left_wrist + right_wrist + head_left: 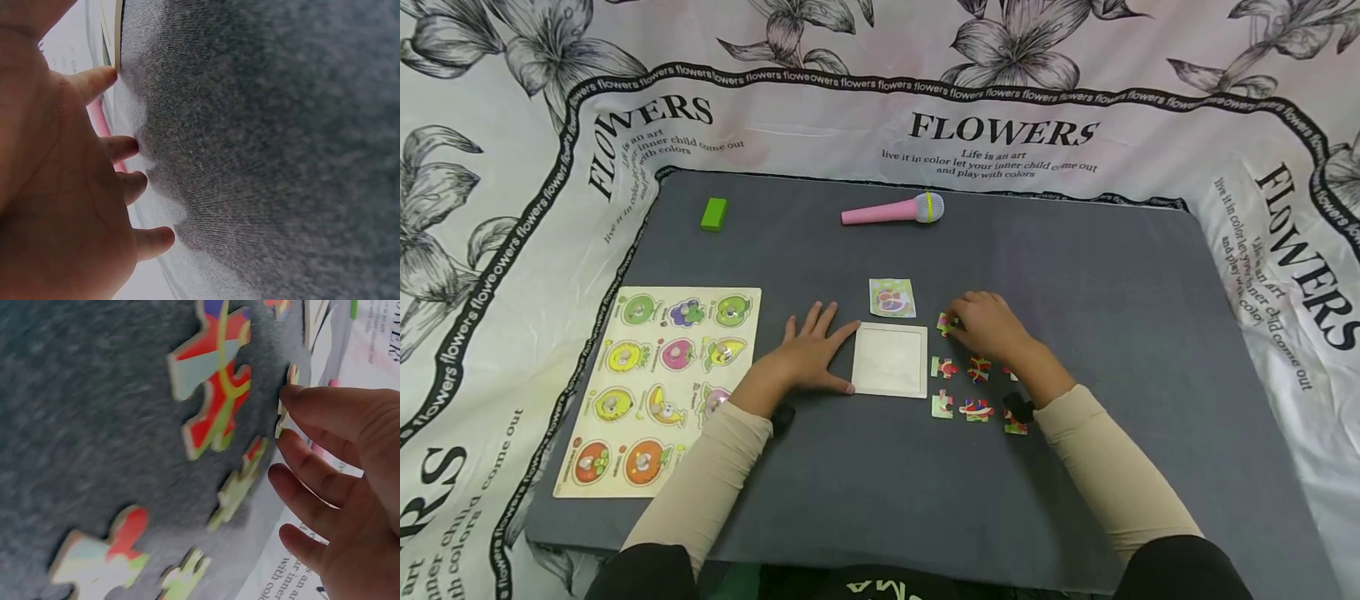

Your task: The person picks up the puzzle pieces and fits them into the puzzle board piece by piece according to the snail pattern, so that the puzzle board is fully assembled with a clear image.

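A square white puzzle tray (pixel 890 360) lies in the middle of the grey table. Spread out flat at its left side, my left hand (pixel 808 354) touches the tray's edge with thumb and index finger. My right hand (pixel 992 329), to the tray's right, pinches a colourful jigsaw piece (pixel 944 323) between thumb and index finger; the fingers partly cover it. Several more jigsaw pieces (pixel 976 411) lie in loose rows below that hand, some hidden by the wrist. Beyond the tray lies a small picture card (pixel 892 298).
A wooden fruit puzzle board (pixel 695 325) lies at the left, partly under my left forearm. Toward the far edge are a green block (pixel 714 214) and a pink toy microphone (pixel 891 209). Flower-printed cloth (pixel 820 117) surrounds the grey tabletop (pixel 880 483).
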Tool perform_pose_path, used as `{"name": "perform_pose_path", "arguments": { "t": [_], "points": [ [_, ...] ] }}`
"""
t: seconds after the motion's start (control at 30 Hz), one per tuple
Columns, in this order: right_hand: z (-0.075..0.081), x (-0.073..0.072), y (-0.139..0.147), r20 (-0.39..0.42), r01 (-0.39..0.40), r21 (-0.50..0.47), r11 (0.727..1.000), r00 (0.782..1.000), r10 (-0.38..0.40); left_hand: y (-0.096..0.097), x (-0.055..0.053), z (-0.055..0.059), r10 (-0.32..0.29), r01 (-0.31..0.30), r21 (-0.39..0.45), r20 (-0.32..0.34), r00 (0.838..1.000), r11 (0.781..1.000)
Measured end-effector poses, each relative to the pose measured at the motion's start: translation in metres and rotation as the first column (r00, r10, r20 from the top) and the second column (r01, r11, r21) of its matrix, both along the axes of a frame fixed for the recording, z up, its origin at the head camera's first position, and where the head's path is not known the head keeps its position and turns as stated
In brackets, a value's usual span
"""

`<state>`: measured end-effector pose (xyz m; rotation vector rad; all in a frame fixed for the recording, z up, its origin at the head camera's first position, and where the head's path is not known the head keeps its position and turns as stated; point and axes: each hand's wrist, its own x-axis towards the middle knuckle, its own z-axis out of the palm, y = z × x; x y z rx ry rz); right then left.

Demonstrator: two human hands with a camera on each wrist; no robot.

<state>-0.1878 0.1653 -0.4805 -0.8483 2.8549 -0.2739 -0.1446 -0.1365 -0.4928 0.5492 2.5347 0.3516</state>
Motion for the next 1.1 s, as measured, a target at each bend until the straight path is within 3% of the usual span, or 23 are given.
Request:
{"name": "perform_pose_path", "arguments": {
  "t": [0.33, 0.63, 0.87, 1.1],
  "points": [
    [0.010, 0.010, -0.046, -0.072, -0.138, -0.093, 0.986, 0.989, 0.132, 0.005, -0.004, 0.003, 0.004, -0.004, 0.020, 0.006, 1.000, 1.000],
    [-0.003, 0.013, -0.077, -0.048, -0.198, -0.062, 0.978, 0.980, 0.195, 0.008, -0.006, 0.005, -0.010, 0.010, -0.009, 0.035, 0.999, 1.000],
    [-0.012, 0.014, -0.085, -0.152, -0.243, -0.016, 0.970, 0.959, 0.238, 0.008, -0.006, 0.011, 0.013, -0.013, 0.002, 0.057, 0.998, 1.000],
    [-0.018, 0.017, -0.092, -0.235, -0.252, 0.001, 0.968, 0.941, 0.245, 0.002, -0.004, 0.009, 0.040, -0.040, -0.005, 0.073, 0.997, 0.999]
  ]
}}
